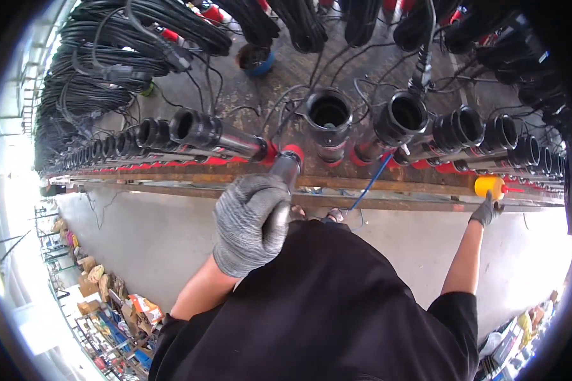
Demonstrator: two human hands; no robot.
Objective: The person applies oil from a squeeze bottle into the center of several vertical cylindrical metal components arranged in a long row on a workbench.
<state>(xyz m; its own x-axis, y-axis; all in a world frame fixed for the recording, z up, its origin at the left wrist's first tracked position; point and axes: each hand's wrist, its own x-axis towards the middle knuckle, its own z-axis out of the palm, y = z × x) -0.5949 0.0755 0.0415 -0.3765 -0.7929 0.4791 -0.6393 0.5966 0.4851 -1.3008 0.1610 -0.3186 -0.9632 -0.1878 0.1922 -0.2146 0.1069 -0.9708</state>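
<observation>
My left hand (251, 222), in a grey knitted glove, is closed round a shiny metal cylinder (287, 166) with a red end against the bench. Far to the right, my right hand (487, 211), also gloved, reaches to a yellow bottle (488, 185) with a red nozzle. Its fingers look spread, and one fingertip meets the bottle's near side. Beside my left fist a similar cylinder with a black open top (216, 134) leans outward in the view. Another black-topped cylinder (329, 114) stands just right of it. My left palm is hidden.
Rows of similar cylinders (467, 127) line the bench's wooden front edge (388, 185). Coiled black cables (102, 76) are heaped behind, with loose leads across the worn bench top. A blue pot (255, 60) stands among them. A thin blue tube (370, 184) hangs over the edge. Boxes (89, 284) lie behind me.
</observation>
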